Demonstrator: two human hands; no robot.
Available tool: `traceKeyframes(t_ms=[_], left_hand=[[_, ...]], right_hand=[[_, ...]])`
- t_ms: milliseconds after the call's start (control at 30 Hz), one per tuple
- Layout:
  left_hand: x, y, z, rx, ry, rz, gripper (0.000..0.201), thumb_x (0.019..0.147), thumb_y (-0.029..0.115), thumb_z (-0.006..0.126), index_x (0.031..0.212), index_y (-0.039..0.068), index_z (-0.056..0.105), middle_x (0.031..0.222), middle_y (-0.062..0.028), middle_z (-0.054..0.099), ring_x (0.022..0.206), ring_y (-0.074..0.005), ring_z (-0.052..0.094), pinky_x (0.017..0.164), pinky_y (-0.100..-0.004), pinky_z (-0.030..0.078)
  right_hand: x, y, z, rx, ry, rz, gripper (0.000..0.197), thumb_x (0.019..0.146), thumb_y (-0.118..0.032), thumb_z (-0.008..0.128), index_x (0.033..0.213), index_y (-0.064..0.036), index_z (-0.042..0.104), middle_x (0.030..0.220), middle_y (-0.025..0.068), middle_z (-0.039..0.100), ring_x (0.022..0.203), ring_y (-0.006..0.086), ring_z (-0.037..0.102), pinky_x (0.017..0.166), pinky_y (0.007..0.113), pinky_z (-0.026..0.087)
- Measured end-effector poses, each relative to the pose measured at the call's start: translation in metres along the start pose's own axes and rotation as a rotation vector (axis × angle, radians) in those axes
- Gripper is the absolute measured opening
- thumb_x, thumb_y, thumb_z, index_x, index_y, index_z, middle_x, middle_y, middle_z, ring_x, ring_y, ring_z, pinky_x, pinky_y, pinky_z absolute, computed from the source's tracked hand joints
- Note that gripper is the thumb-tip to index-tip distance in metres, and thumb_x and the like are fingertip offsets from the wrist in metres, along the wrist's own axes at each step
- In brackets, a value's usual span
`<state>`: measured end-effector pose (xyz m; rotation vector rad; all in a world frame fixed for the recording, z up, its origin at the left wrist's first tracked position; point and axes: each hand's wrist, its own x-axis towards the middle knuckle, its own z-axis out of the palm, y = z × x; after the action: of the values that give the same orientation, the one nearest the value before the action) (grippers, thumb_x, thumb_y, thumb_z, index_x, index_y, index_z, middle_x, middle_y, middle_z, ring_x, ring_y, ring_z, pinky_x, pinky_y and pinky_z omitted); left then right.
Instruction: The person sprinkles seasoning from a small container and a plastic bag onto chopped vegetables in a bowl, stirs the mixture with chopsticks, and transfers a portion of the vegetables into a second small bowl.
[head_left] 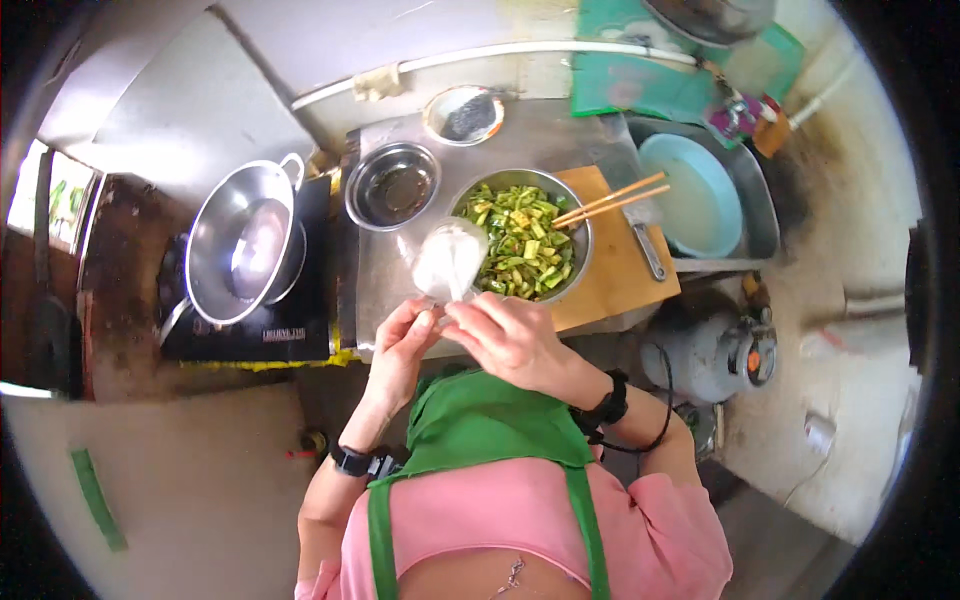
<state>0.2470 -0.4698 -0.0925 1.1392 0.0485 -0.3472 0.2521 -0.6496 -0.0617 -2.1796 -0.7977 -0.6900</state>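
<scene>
A clear plastic bag of white powder or grains hangs over the counter, its gathered neck pinched in my fingers. My left hand is closed on the neck from the left. My right hand closes on it from the right, fingertips meeting the left ones. Just beyond the bag, partly covered by it, stands a metal bowl full of cut green vegetables. Two wooden chopsticks lean on its right rim. What exactly the fingertips do at the knot is too small to tell.
A wooden cutting board carries a knife. Left of the bowl are an empty-looking steel basin and a small enamel bowl. A wok sits on a black cooktop. A blue basin fills the sink; a gas cylinder stands below.
</scene>
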Motion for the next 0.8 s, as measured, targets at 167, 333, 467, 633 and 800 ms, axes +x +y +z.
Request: traceKeyframes(t_ms=[167,333,467,633,800], left_hand=[[0.003,-0.005,0.033,-0.004,0.015,0.088,0.019,0.091,0.016,0.051,0.103,0.002,0.055,0.103,-0.0049,0.058,0.103,-0.0179,0.054,0.096,-0.038,0.042],[0.001,-0.013,0.04,0.126,-0.028,0.13,0.013,0.089,0.015,0.053,0.093,0.003,0.056,0.119,-0.0089,0.051,0.111,-0.0218,0.05,0.096,-0.0438,0.042],[-0.002,-0.01,0.034,0.177,-0.067,0.192,0.012,0.089,0.015,0.054,0.09,0.003,0.055,0.125,-0.01,0.047,0.113,-0.024,0.048,0.096,-0.0455,0.042],[-0.005,-0.001,0.018,0.158,-0.116,0.168,0.013,0.087,0.016,0.057,0.087,0.003,0.055,0.125,-0.0096,0.048,0.113,-0.0239,0.048,0.096,-0.0465,0.042],[-0.005,0.004,0.003,0.146,-0.141,0.161,0.013,0.087,0.016,0.057,0.087,0.003,0.055,0.12,-0.0096,0.051,0.112,-0.0235,0.049,0.097,-0.0472,0.041]], right_hand=[[-0.007,0.032,-0.027,0.008,-0.103,-0.125,0.029,0.072,-0.009,0.066,0.1,-0.0034,0.059,0.083,0.0051,0.053,0.065,0.0179,0.058,0.055,0.029,0.048],[-0.007,0.044,-0.045,0.012,-0.08,-0.174,0.03,0.073,0.0,0.06,0.103,-0.003,0.058,0.087,0.0064,0.054,0.067,0.0212,0.058,0.06,0.03,0.048],[-0.002,0.034,-0.059,0.303,0.169,0.069,0.025,0.075,0.007,0.059,0.098,-0.0001,0.06,0.079,0.0106,0.057,0.062,0.0191,0.056,0.054,0.03,0.045],[-0.008,0.034,-0.037,0.855,0.23,0.549,0.012,0.088,0.002,0.05,0.099,0.0036,0.054,0.076,0.0051,0.056,0.055,0.0062,0.051,0.048,0.02,0.043],[-0.007,0.023,-0.02,0.853,0.255,0.583,0.012,0.088,0.002,0.051,0.099,0.0036,0.055,0.076,0.0058,0.056,0.054,0.0064,0.052,0.047,0.02,0.043]])
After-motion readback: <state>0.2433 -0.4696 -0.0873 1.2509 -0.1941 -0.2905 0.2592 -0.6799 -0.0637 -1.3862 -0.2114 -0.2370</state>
